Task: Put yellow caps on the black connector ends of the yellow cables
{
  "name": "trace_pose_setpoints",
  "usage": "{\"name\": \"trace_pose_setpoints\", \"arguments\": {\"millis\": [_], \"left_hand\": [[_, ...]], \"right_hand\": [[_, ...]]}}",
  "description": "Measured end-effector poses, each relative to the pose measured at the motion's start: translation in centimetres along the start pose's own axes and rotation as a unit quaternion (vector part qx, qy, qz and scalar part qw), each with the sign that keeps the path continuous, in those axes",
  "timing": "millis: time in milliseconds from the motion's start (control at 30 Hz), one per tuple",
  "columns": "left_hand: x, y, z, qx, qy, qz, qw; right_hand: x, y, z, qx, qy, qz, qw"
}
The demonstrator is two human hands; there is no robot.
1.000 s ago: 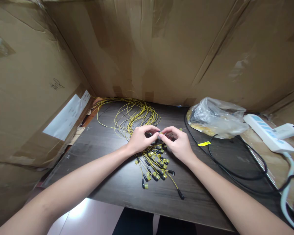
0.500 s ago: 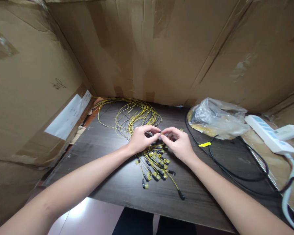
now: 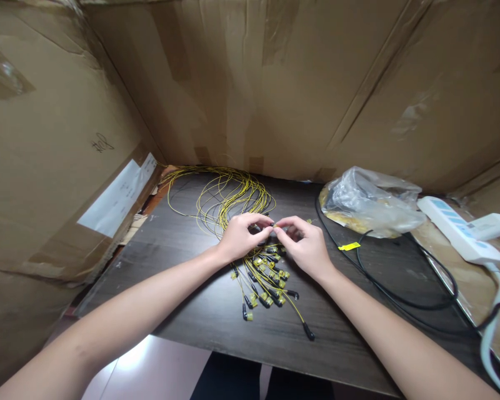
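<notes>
My left hand (image 3: pixel 242 238) pinches a small black connector (image 3: pixel 271 224) between thumb and forefinger, above the table. Fingertip to fingertip with it, my right hand (image 3: pixel 304 241) is closed in a pinch on a tiny yellowish piece, mostly hidden by the fingers. Below both hands lies a bunch of thin yellow wires ending in black connectors (image 3: pixel 308 331), many with clear yellow caps (image 3: pixel 249 316) on or beside them. Behind my left hand the yellow wires (image 3: pixel 237 194) spread out in loose loops.
Cardboard walls (image 3: pixel 250 100) enclose the dark wooden table (image 3: pixel 183 311) at the back and sides. On the right are a clear plastic bag (image 3: pixel 370 200), a black cable (image 3: pixel 416 305) with a yellow tag (image 3: pixel 349 246), and a white power strip (image 3: pixel 458 228).
Both hands stay fingertip to fingertip in nearly the same place. My right fingers have shifted very slightly; the wires and connectors on the table lie as before.
</notes>
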State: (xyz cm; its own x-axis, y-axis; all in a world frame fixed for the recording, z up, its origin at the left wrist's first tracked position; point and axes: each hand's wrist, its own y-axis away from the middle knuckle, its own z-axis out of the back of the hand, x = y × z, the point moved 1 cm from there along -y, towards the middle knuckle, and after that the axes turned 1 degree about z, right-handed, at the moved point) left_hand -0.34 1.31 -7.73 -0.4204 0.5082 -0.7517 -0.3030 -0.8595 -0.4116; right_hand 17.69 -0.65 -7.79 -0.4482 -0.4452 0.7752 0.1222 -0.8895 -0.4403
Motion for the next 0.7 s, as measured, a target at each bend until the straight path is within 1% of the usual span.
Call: {"name": "trace_pose_setpoints", "arguments": {"millis": [133,367,500,700], "left_hand": [[-0.08,0.00,0.01,0.002,-0.018,-0.010,1.000],[-0.21,0.04,-0.01,0.002,-0.022,-0.010,1.000],[-0.20,0.02,-0.06,0.010,-0.004,-0.008,1.000],[-0.14,0.03,-0.12,0.002,0.011,-0.014,1.000]], "right_hand": [[-0.03,0.04,0.02,-0.013,0.025,0.012,1.000],[-0.24,0.09,-0.01,-0.019,0.035,0.044,0.998],[-0.32,0.09,-0.07,-0.009,0.023,0.025,0.999],[-0.48,0.04,-0.25,0.003,-0.039,-0.011,0.999]]}}
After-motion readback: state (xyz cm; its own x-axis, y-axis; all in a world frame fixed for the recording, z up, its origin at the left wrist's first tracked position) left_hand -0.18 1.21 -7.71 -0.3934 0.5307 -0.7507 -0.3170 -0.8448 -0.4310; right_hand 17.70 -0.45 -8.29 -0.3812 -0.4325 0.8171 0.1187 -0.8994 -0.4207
